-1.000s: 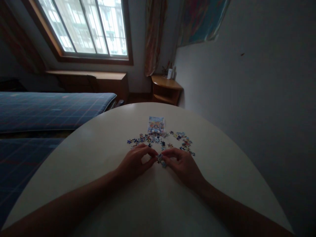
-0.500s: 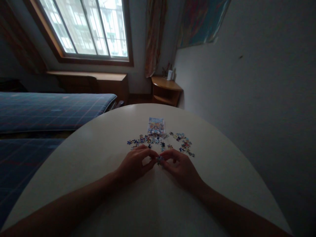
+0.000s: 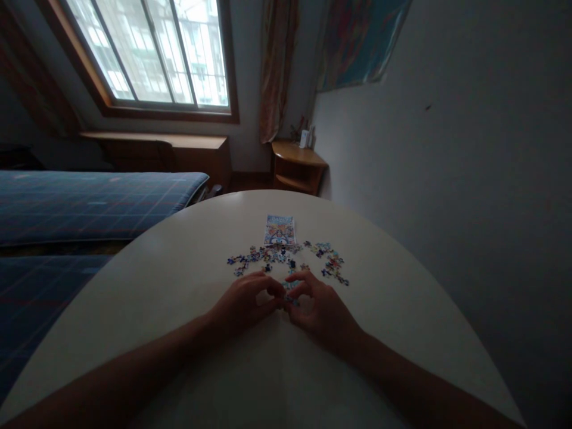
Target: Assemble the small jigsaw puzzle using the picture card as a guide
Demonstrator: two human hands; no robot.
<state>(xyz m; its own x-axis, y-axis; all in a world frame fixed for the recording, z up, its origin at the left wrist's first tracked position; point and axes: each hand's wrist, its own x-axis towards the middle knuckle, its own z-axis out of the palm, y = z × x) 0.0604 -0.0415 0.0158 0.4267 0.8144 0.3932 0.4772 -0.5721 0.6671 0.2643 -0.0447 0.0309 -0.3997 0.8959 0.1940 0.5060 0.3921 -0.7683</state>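
Observation:
Several small joined jigsaw pieces (image 3: 292, 286) lie between my two hands over the near middle of the table. My left hand (image 3: 248, 302) comes from the left, with thumb and index finger pinched at the left edge of these pieces. From the right, my right hand (image 3: 324, 310) has its thumb at their lower edge and its curled fingers at the top. The fingertips hide part of the pieces. Just beyond, loose jigsaw pieces (image 3: 268, 255) spread in a band, and another cluster of jigsaw pieces (image 3: 334, 263) curves off to the right.
A printed picture sheet (image 3: 279, 230) lies behind the loose pieces on the round white table (image 3: 187, 256). A bed with a blue plaid mattress (image 3: 98, 202) stands to the left. Beyond the table are a wooden corner shelf (image 3: 298, 155) and a window (image 3: 152, 53); a wall rises on the right.
Both hands have come slightly nearer to me. My right hand's fingers have lifted and spread from its thumb, showing more of the jigsaw pieces. The view has shifted a little.

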